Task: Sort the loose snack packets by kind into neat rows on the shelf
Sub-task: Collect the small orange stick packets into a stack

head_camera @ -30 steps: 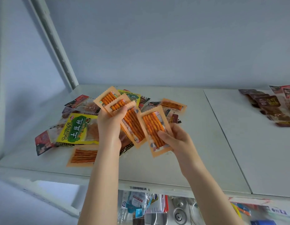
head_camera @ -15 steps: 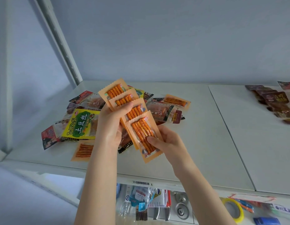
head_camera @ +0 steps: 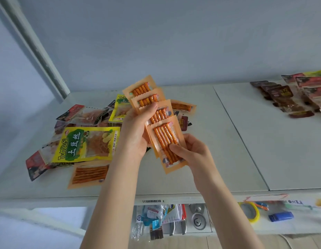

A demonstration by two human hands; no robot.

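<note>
Fan of orange stick packets (head_camera: 153,97), four showing and overlapped like steps, held up at frame centre over the shelf (head_camera: 201,173). Left hand (head_camera: 136,130) grips the fan from its left side, thumb across the packet faces, fingers behind. Right hand (head_camera: 193,153) pinches the front packet (head_camera: 164,139) at its lower end, thumb on the face, fingers under it. That packet lies on top of the fan's lowest step, tilted a bit left. Both forearms come up from the bottom of the frame and converge at centre.

Loose pile (head_camera: 88,115) lies on the shelf at centre left, with mixed kinds overlapping. Big yellow-green packet (head_camera: 86,144) lies on top of it, just left of the left wrist. One flat orange packet (head_camera: 89,174) lies below it, near the front edge. Another orange packet (head_camera: 183,106) lies behind the fan, at its right.

Bare shelf runs right of the hands to the panel seam (head_camera: 240,133), then more bare panel. Dark brown packets (head_camera: 281,97) sit in overlapped rows at upper right, well apart from the pile. Barcode label (head_camera: 152,201) is on the front lip at bottom centre. Slanted post (head_camera: 35,47) at upper left.
</note>
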